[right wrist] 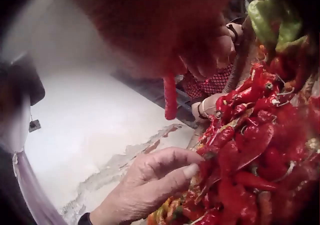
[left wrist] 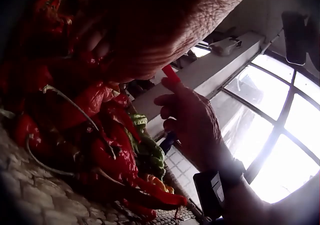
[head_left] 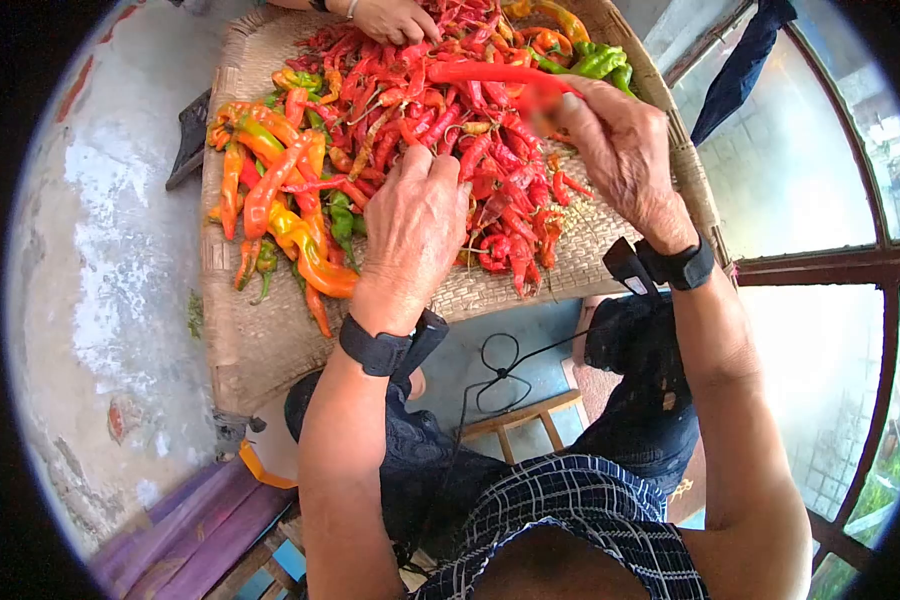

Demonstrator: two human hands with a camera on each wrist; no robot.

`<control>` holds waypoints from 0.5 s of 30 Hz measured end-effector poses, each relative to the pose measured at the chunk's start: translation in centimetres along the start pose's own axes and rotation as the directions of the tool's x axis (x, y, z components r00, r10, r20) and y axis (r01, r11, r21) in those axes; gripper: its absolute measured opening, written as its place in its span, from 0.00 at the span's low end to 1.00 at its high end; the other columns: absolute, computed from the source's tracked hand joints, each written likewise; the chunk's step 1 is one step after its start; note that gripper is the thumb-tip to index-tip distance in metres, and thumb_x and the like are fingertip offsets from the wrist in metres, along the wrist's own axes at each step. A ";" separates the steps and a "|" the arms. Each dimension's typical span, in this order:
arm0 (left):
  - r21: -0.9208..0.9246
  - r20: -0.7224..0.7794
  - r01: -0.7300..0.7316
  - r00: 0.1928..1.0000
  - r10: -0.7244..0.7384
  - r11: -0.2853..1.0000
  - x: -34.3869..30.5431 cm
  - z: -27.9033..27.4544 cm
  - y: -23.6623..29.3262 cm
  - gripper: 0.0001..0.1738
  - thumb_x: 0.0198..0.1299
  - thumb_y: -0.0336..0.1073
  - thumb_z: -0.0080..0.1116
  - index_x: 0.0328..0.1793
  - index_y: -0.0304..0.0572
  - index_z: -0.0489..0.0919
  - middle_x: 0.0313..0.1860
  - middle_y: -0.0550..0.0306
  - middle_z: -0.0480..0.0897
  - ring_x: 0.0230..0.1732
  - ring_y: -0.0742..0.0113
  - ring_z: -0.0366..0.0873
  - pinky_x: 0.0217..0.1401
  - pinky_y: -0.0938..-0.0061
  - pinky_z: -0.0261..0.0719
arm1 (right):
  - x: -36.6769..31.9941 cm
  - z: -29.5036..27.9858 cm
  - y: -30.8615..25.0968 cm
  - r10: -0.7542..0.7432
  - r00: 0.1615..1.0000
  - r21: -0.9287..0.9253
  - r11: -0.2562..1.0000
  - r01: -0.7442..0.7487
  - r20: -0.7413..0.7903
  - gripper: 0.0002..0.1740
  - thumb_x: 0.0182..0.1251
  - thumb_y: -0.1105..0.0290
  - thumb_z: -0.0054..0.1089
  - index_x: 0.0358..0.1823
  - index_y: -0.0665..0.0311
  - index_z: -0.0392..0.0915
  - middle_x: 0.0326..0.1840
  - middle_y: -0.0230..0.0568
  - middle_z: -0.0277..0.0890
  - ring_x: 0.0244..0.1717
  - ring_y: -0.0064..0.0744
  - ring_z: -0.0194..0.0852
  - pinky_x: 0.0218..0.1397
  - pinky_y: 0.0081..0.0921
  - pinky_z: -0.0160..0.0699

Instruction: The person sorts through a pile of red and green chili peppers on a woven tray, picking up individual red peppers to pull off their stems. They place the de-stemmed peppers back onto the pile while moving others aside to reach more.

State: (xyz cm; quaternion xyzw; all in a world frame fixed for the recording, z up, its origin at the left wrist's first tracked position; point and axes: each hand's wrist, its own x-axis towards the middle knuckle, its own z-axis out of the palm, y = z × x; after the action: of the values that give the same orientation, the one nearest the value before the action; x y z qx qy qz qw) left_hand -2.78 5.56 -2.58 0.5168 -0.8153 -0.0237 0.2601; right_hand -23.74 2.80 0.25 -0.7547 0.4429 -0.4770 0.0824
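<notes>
My right hand (head_left: 622,140) pinches a long, smooth red chili pepper (head_left: 480,71) above the far right of the heap. In the right wrist view this pepper (right wrist: 170,99) hangs down below the fingers. My left hand (head_left: 417,215) reaches into the near side of a heap of red chili peppers (head_left: 515,190), many of them wrinkled and with dry stems. Its fingers bend down among them; the fingertips are hidden, and I cannot tell whether they grip one. The heap lies on a woven tray (head_left: 260,340).
Orange and yellow peppers (head_left: 315,265) lie along the tray's left side, green peppers (head_left: 598,62) at its far right. Another person's hand (head_left: 395,18) touches the heap's far edge. A wall (head_left: 120,250) stands left, a window (head_left: 810,360) right. A black cable (head_left: 500,373) hangs below the tray.
</notes>
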 end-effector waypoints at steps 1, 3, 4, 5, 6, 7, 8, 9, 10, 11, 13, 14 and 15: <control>0.003 -0.006 0.001 1.000 -0.001 1.000 0.1 0.0 0.0 0.10 0.58 0.35 0.62 0.41 0.37 0.78 0.36 0.46 0.74 0.37 0.45 0.78 0.38 0.57 0.77 | 0.2 -0.3 -0.6 0.037 0.998 0.003 0.999 -0.036 -0.051 0.12 0.68 0.68 0.56 0.44 0.70 0.80 0.25 0.50 0.76 0.23 0.40 0.77 0.30 0.31 0.75; -0.009 -0.005 0.004 1.000 -0.004 1.000 0.2 0.1 0.1 0.09 0.58 0.35 0.62 0.40 0.37 0.78 0.35 0.46 0.74 0.37 0.45 0.78 0.38 0.57 0.76 | 1.0 -0.4 -1.5 0.100 0.992 0.034 0.995 -0.097 -0.079 0.12 0.68 0.68 0.55 0.43 0.70 0.80 0.20 0.47 0.74 0.20 0.36 0.75 0.27 0.28 0.74; -0.021 -0.018 0.008 1.000 -0.009 1.000 0.2 0.2 0.1 0.09 0.58 0.35 0.62 0.37 0.37 0.78 0.34 0.46 0.74 0.36 0.45 0.78 0.37 0.57 0.76 | 1.6 -0.3 -1.4 0.088 0.988 0.019 0.996 -0.087 -0.127 0.12 0.69 0.68 0.54 0.43 0.70 0.81 0.19 0.46 0.74 0.18 0.37 0.74 0.26 0.28 0.74; -0.022 -0.013 0.010 1.000 -0.010 1.000 0.2 0.2 0.1 0.09 0.58 0.35 0.62 0.37 0.37 0.78 0.34 0.46 0.74 0.36 0.45 0.78 0.37 0.57 0.76 | 2.1 0.1 -1.1 0.078 0.982 0.004 0.997 -0.079 -0.175 0.12 0.69 0.68 0.53 0.42 0.69 0.81 0.17 0.46 0.73 0.17 0.39 0.74 0.25 0.28 0.73; -0.025 -0.021 0.009 1.000 -0.010 1.000 0.2 0.2 0.2 0.09 0.58 0.36 0.62 0.36 0.37 0.77 0.34 0.46 0.74 0.36 0.45 0.78 0.37 0.57 0.76 | 2.9 1.1 0.1 0.015 0.972 -0.053 0.998 -0.028 -0.235 0.13 0.70 0.65 0.53 0.41 0.68 0.81 0.17 0.50 0.73 0.18 0.45 0.76 0.24 0.32 0.74; -0.027 -0.029 0.007 1.000 -0.008 1.000 0.2 0.2 0.2 0.10 0.58 0.36 0.62 0.35 0.37 0.77 0.34 0.46 0.74 0.35 0.45 0.78 0.37 0.57 0.76 | 3.4 1.3 0.9 0.101 0.993 -0.187 0.976 -0.112 -0.068 0.16 0.72 0.62 0.51 0.46 0.67 0.80 0.23 0.42 0.77 0.23 0.29 0.75 0.29 0.27 0.74; -0.025 -0.026 0.006 1.000 -0.007 1.000 0.1 0.2 0.2 0.10 0.58 0.36 0.62 0.35 0.37 0.77 0.34 0.46 0.74 0.35 0.45 0.78 0.37 0.57 0.76 | 3.7 2.0 2.1 0.045 0.999 -0.284 0.958 -0.050 -0.023 0.14 0.70 0.61 0.53 0.41 0.65 0.80 0.22 0.48 0.76 0.23 0.42 0.76 0.28 0.36 0.75; -0.029 -0.015 0.004 1.000 -0.004 1.000 0.0 0.2 0.1 0.10 0.58 0.36 0.62 0.34 0.37 0.76 0.33 0.46 0.75 0.35 0.45 0.78 0.37 0.57 0.76 | 3.7 2.7 2.7 -0.006 1.000 -0.373 0.928 0.015 0.027 0.13 0.68 0.61 0.55 0.36 0.63 0.80 0.21 0.54 0.75 0.24 0.55 0.77 0.26 0.45 0.76; -0.034 -0.004 0.003 1.000 -0.003 0.999 -0.1 0.2 0.0 0.10 0.58 0.36 0.62 0.33 0.37 0.76 0.33 0.46 0.75 0.35 0.45 0.77 0.37 0.57 0.76 | 3.2 3.0 3.0 -0.003 1.000 -0.369 0.929 0.013 0.027 0.13 0.68 0.61 0.55 0.36 0.63 0.80 0.21 0.54 0.75 0.24 0.55 0.77 0.26 0.45 0.76; -0.034 -0.001 0.007 1.000 -0.007 0.999 -0.1 0.1 -0.1 0.10 0.58 0.36 0.62 0.33 0.37 0.76 0.33 0.46 0.75 0.35 0.45 0.77 0.37 0.57 0.76 | 2.4 3.1 3.4 -0.009 0.990 -0.359 0.932 0.060 0.142 0.11 0.66 0.62 0.56 0.36 0.63 0.79 0.21 0.53 0.75 0.25 0.55 0.77 0.28 0.45 0.77; -0.028 0.039 0.017 0.999 -0.016 0.999 -0.1 0.0 -0.1 0.11 0.57 0.37 0.63 0.32 0.37 0.76 0.32 0.46 0.75 0.35 0.45 0.77 0.37 0.56 0.75 | 1.1 2.9 3.9 -0.019 0.965 -0.343 0.933 0.111 0.261 0.09 0.64 0.64 0.57 0.36 0.62 0.78 0.21 0.52 0.76 0.26 0.56 0.78 0.30 0.45 0.78; -0.029 0.037 0.022 0.999 -0.021 0.999 0.0 0.1 -0.2 0.11 0.57 0.37 0.63 0.32 0.37 0.76 0.32 0.46 0.75 0.35 0.45 0.77 0.37 0.56 0.75 | 0.3 2.7 4.5 -0.015 0.891 -0.265 0.952 0.151 0.453 0.08 0.61 0.66 0.57 0.37 0.62 0.78 0.24 0.52 0.77 0.29 0.55 0.79 0.33 0.45 0.78; -0.022 0.037 0.022 0.999 -0.021 1.000 0.0 0.1 -0.2 0.11 0.57 0.36 0.63 0.32 0.37 0.75 0.32 0.46 0.75 0.35 0.45 0.77 0.37 0.56 0.75 | -0.2 2.7 4.4 -0.024 0.780 -0.180 0.968 0.173 0.626 0.08 0.58 0.68 0.58 0.38 0.63 0.77 0.26 0.52 0.78 0.32 0.54 0.79 0.36 0.45 0.79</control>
State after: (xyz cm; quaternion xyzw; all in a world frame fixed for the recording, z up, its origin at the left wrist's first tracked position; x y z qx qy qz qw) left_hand -2.63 5.44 -2.74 0.5220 -0.8140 -0.0452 0.2507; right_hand -24.26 -0.48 -3.70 -0.8957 0.4025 -0.1532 0.1109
